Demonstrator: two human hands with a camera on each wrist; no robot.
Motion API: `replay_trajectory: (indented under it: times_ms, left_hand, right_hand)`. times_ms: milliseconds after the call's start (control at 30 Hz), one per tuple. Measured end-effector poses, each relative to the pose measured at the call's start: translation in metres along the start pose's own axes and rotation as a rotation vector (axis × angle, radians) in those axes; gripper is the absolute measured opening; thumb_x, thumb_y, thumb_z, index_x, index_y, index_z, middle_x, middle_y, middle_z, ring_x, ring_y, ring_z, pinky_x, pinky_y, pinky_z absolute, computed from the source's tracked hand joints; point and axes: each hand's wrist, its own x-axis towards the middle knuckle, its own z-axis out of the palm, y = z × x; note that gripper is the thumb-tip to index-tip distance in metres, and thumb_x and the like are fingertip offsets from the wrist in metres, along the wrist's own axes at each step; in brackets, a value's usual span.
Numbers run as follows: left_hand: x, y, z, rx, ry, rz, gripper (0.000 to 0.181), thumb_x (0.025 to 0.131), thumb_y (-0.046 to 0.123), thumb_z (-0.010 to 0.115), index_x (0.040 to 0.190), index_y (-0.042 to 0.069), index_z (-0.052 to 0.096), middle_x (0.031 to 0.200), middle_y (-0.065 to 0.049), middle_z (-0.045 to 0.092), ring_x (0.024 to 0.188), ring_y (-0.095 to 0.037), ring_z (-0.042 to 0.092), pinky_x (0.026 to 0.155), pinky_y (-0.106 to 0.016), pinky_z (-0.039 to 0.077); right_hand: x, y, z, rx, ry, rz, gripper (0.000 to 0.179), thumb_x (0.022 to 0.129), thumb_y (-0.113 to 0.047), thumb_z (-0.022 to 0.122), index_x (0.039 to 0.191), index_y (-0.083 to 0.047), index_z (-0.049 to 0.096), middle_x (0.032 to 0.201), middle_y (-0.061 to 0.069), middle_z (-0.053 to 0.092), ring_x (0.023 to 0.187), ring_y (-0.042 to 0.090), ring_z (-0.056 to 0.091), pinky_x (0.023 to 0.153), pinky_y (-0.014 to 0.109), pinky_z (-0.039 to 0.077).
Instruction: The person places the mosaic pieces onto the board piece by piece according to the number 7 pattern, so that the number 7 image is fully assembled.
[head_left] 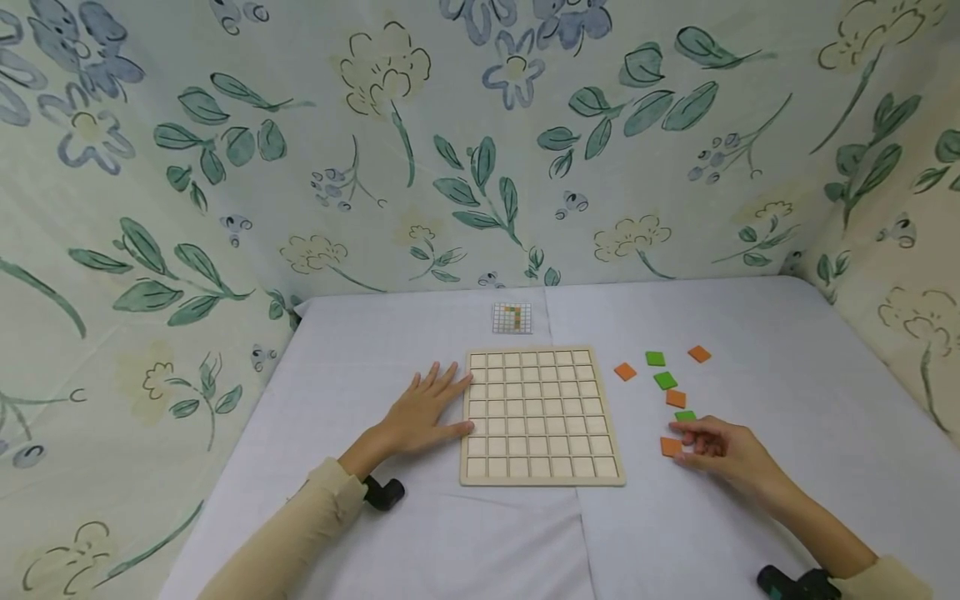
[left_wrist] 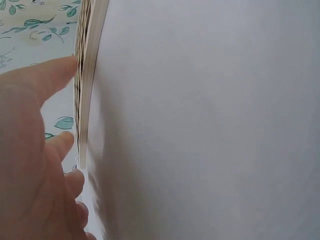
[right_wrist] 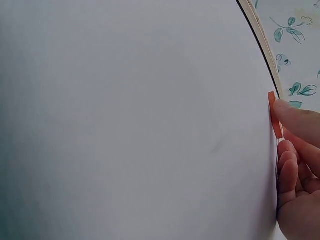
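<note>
A wooden grid board (head_left: 542, 417) lies on the white-covered table, its square cells without tiles. At its left edge rests my left hand (head_left: 426, 412), fingers spread and thumb and fingertips against the frame. The left wrist view shows the board (left_wrist: 91, 65) edge-on beside that hand (left_wrist: 25, 135). Right of the board, my right hand (head_left: 727, 450) touches an orange square tile (head_left: 670, 447) with its thumb; the index fingertip is at a green tile (head_left: 684, 415) just behind. In the right wrist view the thumb lies on the orange tile (right_wrist: 273, 112), other fingers bent.
Other orange tiles (head_left: 625, 372) and green tiles (head_left: 656, 358) lie scattered right of the board, several in all. Behind the board stands a small card (head_left: 512, 318) printed with a coloured grid. A flower-patterned cloth (head_left: 517, 208) hangs around the back and sides of the table.
</note>
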Motion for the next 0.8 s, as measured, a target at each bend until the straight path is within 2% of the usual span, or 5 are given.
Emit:
replay_trajectory:
  times_ms: [200, 500, 800]
  left_hand:
    - [0.000, -0.002, 0.003, -0.006, -0.033, -0.020, 0.083, 0.096, 0.067, 0.046, 0.161, 0.024, 0.019, 0.166, -0.010, 0.008, 0.151, -0.037, 0.000, 0.118, -0.057, 0.002]
    - [-0.002, -0.006, 0.007, -0.010, -0.012, -0.011, 0.083, 0.096, 0.068, 0.044, 0.161, 0.024, 0.018, 0.166, -0.009, 0.008, 0.151, -0.036, 0.000, 0.118, -0.058, 0.002]
    - [-0.002, -0.009, 0.011, 0.001, 0.015, 0.017, 0.083, 0.096, 0.070, 0.040, 0.161, 0.025, 0.017, 0.166, -0.008, 0.007, 0.151, -0.036, -0.001, 0.118, -0.057, 0.000]
  right_hand:
    - [0.000, -0.001, 0.003, -0.059, 0.001, 0.010, 0.040, 0.078, -0.001, 0.083, 0.115, 0.005, 0.071, 0.088, 0.006, 0.058, 0.071, 0.010, 0.047, 0.056, 0.021, 0.043]
    - [0.001, -0.005, 0.002, -0.138, -0.002, -0.065, 0.029, 0.076, -0.001, 0.084, 0.103, 0.000, 0.075, 0.082, 0.002, 0.054, 0.069, 0.009, 0.046, 0.056, 0.021, 0.042]
    - [0.004, -0.005, 0.000, -0.165, -0.005, -0.116, 0.027, 0.077, -0.002, 0.083, 0.102, -0.001, 0.073, 0.081, -0.001, 0.054, 0.071, 0.007, 0.046, 0.057, 0.021, 0.043]
